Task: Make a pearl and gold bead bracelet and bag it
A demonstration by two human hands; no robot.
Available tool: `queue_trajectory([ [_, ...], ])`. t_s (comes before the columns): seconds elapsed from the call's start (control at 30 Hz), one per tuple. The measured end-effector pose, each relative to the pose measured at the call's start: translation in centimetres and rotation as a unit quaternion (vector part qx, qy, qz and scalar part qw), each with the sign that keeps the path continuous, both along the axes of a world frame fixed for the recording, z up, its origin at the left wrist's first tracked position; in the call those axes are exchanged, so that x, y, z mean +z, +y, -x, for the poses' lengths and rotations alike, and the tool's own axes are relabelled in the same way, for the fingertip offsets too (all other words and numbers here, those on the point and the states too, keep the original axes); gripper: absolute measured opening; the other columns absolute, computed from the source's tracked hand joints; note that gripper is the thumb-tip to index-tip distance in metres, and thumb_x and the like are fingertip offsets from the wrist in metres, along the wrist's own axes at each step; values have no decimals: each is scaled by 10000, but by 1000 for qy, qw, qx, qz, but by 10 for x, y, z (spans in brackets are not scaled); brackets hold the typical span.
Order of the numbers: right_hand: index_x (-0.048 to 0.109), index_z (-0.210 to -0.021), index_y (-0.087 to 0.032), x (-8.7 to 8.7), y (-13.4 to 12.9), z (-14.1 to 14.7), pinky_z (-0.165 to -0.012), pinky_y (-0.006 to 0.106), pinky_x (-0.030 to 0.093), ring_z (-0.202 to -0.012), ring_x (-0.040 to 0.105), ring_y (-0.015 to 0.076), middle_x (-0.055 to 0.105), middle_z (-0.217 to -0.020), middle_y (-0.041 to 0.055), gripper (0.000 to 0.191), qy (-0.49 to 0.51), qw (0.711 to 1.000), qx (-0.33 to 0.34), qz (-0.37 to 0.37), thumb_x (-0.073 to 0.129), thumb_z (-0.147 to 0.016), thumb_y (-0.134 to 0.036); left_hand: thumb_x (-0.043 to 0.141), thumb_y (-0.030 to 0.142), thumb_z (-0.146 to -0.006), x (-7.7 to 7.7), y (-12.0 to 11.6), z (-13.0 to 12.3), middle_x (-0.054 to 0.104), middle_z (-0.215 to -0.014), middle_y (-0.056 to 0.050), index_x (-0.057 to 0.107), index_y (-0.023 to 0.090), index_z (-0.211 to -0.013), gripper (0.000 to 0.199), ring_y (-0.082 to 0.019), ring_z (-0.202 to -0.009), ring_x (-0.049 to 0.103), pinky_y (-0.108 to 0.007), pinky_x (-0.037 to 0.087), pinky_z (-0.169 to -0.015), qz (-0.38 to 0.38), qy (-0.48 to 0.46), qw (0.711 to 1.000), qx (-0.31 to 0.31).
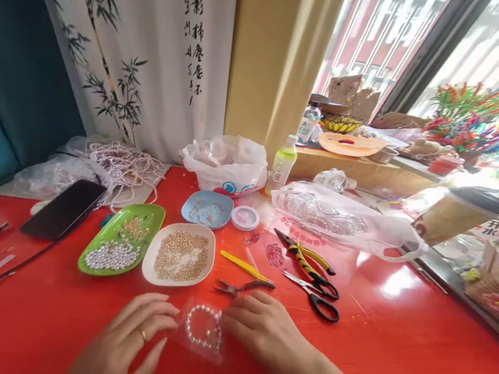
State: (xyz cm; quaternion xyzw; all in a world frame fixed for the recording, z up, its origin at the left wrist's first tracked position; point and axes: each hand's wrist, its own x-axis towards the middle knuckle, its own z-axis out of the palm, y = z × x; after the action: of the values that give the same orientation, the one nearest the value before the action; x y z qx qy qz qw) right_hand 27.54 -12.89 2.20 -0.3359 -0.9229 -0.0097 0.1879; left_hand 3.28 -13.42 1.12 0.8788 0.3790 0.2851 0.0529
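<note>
A small clear plastic bag (213, 352) lies on the red table with a white pearl bead bracelet (188, 325) inside it. My left hand (126, 335), a ring on one finger, is at the bag's left side with its fingers and thumb apart. On the opposite side, my right hand (266, 330) has its bent fingers together at the bag's right edge; its thumb is hidden. Just beyond that hand are small pliers (237, 287) and yellow tweezers (245, 267).
A green tray (96, 244) holds pearl and gold beads, a pale tray (148, 259) gold beads, a blue dish (186, 205) small metal parts. Black-handled scissors (319, 298) and yellow-black pliers (308, 261) lie right. A phone (64, 210), bottle (284, 164) and plastic bags (227, 174) stand around.
</note>
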Motion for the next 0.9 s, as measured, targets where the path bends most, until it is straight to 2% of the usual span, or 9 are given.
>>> queue_trajectory([
  [0.13, 587, -909, -201, 11, -8, -22, -637, 191, 456, -695, 599, 82, 667, -795, 13, 251, 84, 994, -68, -9, 357, -847, -123, 485, 273, -759, 5, 8, 1, 621, -921, -23, 573, 239, -860, 138, -159, -923, 554, -227, 471, -788, -22, -36, 999, 23],
  [0.23, 593, -929, -194, 28, 0, -58, -645, 221, 476, -746, 615, 110, 674, -831, 34, 221, 129, 978, -134, -89, 396, -836, -155, 516, 270, -744, 9, 12, -6, 626, -912, -26, 585, 235, -832, 118, -158, -919, 557, -215, 472, -782, -34, -27, 999, -6],
  [0.3, 604, -933, -200, 40, 15, -88, -664, 250, 484, -797, 618, 139, 673, -882, 52, 239, 92, 967, -184, -151, 385, -839, -189, 506, 267, -753, 11, 13, -12, 622, -916, -29, 585, 233, -823, 111, -158, -927, 551, -216, 470, -782, -32, -36, 999, -9],
  [0.4, 605, -968, -195, 53, 41, -128, -565, 306, 475, -766, 627, 205, 661, -943, 71, 268, -25, 907, -371, -200, 369, -842, -209, 469, 257, -778, 10, 12, -23, 615, -919, -37, 578, 228, -808, 117, -160, -943, 540, -229, 460, -793, -29, -62, 998, -5],
  [0.5, 581, -1024, -168, 58, 54, -147, -484, 287, 452, -822, 615, 244, 637, -1012, 82, 276, -48, 861, -460, -214, 406, -833, -262, 467, 225, -778, 10, 11, -28, 611, -915, -41, 569, 223, -808, 107, -161, -950, 537, -230, 451, -799, -37, -62, 997, -18],
  [0.6, 612, -947, -173, 54, 53, -144, -516, 262, 458, -792, 625, 202, 665, -935, 53, 258, 9, 866, -437, -242, 384, -844, -239, 453, 190, -779, 14, 15, -27, 612, -897, -41, 556, 217, -813, 112, -157, -935, 544, -224, 450, -799, -36, -45, 998, -29],
  [0.7, 618, -897, -168, 42, 48, -128, -577, 255, 467, -736, 633, 173, 677, -873, 50, 235, 35, 906, -357, -227, 399, -839, -227, 448, 152, -770, 10, 22, -29, 618, -893, -32, 548, 213, -818, 126, -144, -907, 559, -200, 461, -774, -13, 9, 998, -59],
  [0.8, 606, -913, -181, 25, 48, -106, -621, 268, 473, -744, 632, 176, 671, -897, 56, 229, 21, 949, -284, -136, 394, -838, -229, 471, 184, -750, -10, 32, -36, 616, -970, -43, 547, 202, -896, 166, -169, -933, 558, -229, 478, -769, -44, 57, 993, -90],
  [0.9, 580, -985, -192, 12, 57, -85, -681, 304, 466, -833, 606, 193, 635, -985, 71, 268, 16, 971, -239, 21, 354, -842, -203, 495, 322, -744, -31, 41, -47, 605, -1038, -92, 523, 149, -1024, 331, -228, -933, 563, -286, 509, -697, -123, 93, 981, -116],
])
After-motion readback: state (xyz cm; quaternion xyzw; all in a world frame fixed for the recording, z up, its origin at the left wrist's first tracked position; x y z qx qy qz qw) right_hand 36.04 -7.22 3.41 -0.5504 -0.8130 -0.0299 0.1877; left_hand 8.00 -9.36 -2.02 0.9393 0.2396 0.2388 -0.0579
